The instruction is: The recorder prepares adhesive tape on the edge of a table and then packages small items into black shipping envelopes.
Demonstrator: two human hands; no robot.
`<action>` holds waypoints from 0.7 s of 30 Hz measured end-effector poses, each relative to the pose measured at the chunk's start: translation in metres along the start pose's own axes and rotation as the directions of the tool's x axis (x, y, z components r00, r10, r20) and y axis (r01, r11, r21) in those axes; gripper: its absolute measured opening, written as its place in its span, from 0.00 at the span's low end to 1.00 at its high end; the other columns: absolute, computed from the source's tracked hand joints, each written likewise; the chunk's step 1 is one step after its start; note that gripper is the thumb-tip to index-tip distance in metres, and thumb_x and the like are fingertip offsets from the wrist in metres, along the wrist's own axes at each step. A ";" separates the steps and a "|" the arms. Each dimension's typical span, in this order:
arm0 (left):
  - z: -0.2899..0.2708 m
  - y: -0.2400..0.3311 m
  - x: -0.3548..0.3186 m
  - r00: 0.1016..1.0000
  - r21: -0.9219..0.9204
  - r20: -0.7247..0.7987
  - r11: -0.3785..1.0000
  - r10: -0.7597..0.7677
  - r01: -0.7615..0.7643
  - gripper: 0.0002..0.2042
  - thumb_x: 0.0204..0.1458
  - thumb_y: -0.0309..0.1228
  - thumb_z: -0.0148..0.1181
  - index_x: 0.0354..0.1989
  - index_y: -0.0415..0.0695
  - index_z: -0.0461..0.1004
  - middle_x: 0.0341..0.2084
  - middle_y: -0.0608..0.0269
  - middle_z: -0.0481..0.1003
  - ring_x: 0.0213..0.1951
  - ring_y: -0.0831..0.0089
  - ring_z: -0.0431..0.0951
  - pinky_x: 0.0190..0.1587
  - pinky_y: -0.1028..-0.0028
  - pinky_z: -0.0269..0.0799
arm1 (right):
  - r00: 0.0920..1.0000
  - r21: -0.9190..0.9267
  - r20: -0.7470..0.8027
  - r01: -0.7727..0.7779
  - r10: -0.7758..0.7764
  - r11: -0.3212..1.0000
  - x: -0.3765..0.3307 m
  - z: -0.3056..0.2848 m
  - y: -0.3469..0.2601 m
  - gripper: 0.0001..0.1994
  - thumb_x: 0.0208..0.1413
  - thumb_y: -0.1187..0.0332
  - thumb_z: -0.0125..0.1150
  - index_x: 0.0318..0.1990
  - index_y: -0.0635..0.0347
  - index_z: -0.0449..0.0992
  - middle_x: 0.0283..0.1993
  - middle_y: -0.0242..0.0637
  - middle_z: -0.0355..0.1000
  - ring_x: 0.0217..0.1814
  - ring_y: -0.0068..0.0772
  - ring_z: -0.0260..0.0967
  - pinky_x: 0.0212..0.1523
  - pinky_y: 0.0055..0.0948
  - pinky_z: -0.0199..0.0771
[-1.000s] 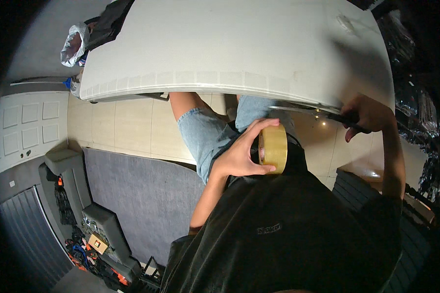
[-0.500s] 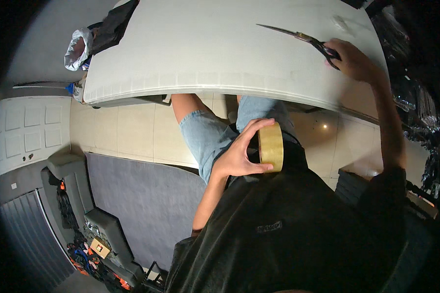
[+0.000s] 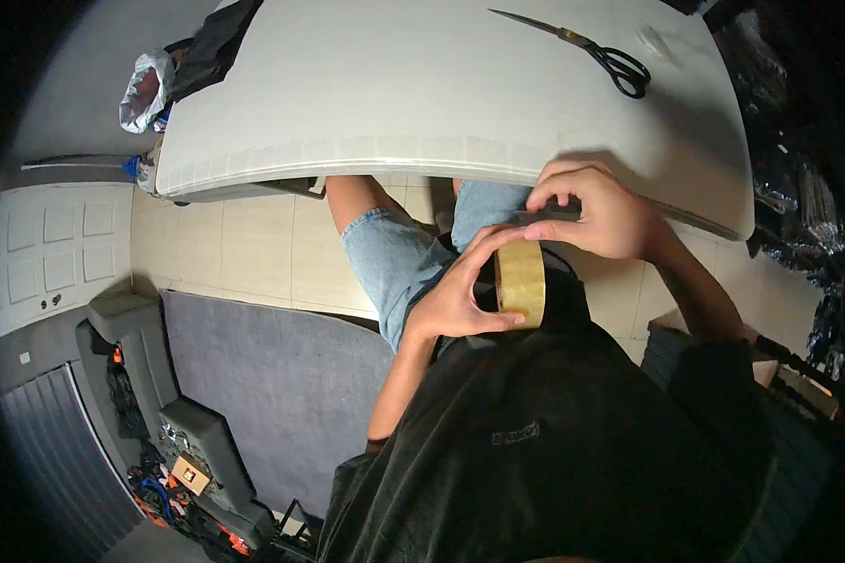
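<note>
Tape (image 3: 521, 281) roll's sitting upright over the lap, just below the worktop (image 3: 422, 103) edge. Left hand (image 3: 460, 296) is wrapped round it, thumb through the core. Right hand (image 3: 596, 208) has its fingertips pinched at the roll's top. Scissors (image 3: 591, 52) lie well apart on the worktop.

Tape roll (image 3: 521, 281) held between left hand (image 3: 460, 296) and right hand (image 3: 596, 211), just below the table (image 3: 394, 94) edge; scissors (image 3: 596, 52) lie on the table, well beyond the right hand.
</note>
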State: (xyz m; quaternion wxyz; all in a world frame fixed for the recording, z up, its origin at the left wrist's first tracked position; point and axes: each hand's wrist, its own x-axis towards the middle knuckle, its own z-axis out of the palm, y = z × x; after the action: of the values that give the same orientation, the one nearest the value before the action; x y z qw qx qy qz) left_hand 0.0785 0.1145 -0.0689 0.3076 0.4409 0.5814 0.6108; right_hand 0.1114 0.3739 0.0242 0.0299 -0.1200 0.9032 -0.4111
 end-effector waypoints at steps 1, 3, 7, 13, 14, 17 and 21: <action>0.000 0.001 0.000 1.000 -0.002 0.000 1.000 0.008 -0.008 0.51 0.41 0.27 0.81 0.76 0.40 0.56 0.69 0.52 0.61 0.72 0.58 0.61 0.75 0.62 0.52 | 0.996 0.139 0.075 -0.060 0.050 0.989 0.000 0.003 0.004 0.10 0.58 0.69 0.74 0.40 0.66 0.82 0.39 0.37 0.77 0.41 0.28 0.72 0.41 0.30 0.73; -0.001 -0.002 -0.002 1.000 0.027 0.006 1.000 0.010 -0.010 0.53 0.39 0.28 0.82 0.76 0.41 0.55 0.69 0.51 0.61 0.72 0.56 0.61 0.75 0.61 0.52 | 0.984 0.271 0.153 -0.125 0.086 0.954 -0.001 0.005 0.004 0.09 0.58 0.70 0.74 0.38 0.67 0.81 0.39 0.37 0.77 0.40 0.29 0.72 0.41 0.32 0.73; 0.010 0.011 0.007 0.999 0.231 -0.022 0.972 -0.036 0.040 0.60 0.32 0.31 0.85 0.77 0.42 0.52 0.68 0.47 0.60 0.72 0.50 0.59 0.75 0.58 0.52 | 1.000 0.169 -0.016 0.012 -0.010 0.985 -0.009 0.002 -0.005 0.07 0.53 0.75 0.75 0.31 0.67 0.81 0.32 0.39 0.75 0.36 0.35 0.72 0.40 0.35 0.71; 0.016 0.003 0.015 0.994 0.203 -0.011 0.973 -0.113 0.113 0.58 0.34 0.35 0.84 0.74 0.41 0.50 0.68 0.45 0.60 0.71 0.50 0.62 0.73 0.58 0.59 | 0.958 -0.178 -0.224 0.140 -0.178 0.974 -0.026 -0.031 -0.047 0.06 0.43 0.75 0.73 0.22 0.64 0.80 0.25 0.37 0.73 0.32 0.39 0.69 0.36 0.37 0.68; 0.017 0.005 0.017 0.973 0.106 0.003 0.968 -0.230 0.228 0.56 0.36 0.34 0.83 0.74 0.42 0.50 0.67 0.47 0.62 0.70 0.54 0.63 0.73 0.58 0.58 | 0.950 -0.195 -0.252 0.139 -0.186 0.971 -0.026 -0.033 -0.047 0.06 0.42 0.75 0.73 0.21 0.64 0.80 0.25 0.37 0.72 0.32 0.40 0.69 0.37 0.37 0.68; 0.028 0.010 0.025 0.942 0.091 0.025 0.939 -0.335 0.331 0.52 0.42 0.35 0.80 0.74 0.42 0.50 0.65 0.48 0.64 0.68 0.57 0.66 0.71 0.61 0.61 | 0.929 -0.227 -0.306 0.143 -0.210 0.963 -0.028 -0.039 -0.043 0.07 0.42 0.74 0.74 0.21 0.63 0.79 0.25 0.36 0.72 0.31 0.40 0.68 0.37 0.37 0.68; 0.035 -0.001 0.030 0.899 0.127 0.029 0.894 -0.437 0.430 0.48 0.49 0.42 0.76 0.73 0.41 0.50 0.63 0.44 0.66 0.66 0.55 0.68 0.69 0.63 0.62 | 0.930 -0.317 -0.298 0.114 -0.213 0.942 -0.036 -0.054 -0.048 0.05 0.44 0.74 0.73 0.24 0.63 0.81 0.27 0.37 0.74 0.33 0.41 0.69 0.37 0.37 0.68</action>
State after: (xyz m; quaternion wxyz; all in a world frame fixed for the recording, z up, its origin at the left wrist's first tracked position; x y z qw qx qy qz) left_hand 0.0970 0.1568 -0.0666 0.4257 0.3348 0.6910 0.4787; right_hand 0.1471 0.3919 0.0943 -0.1738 -0.1287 0.9330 -0.2875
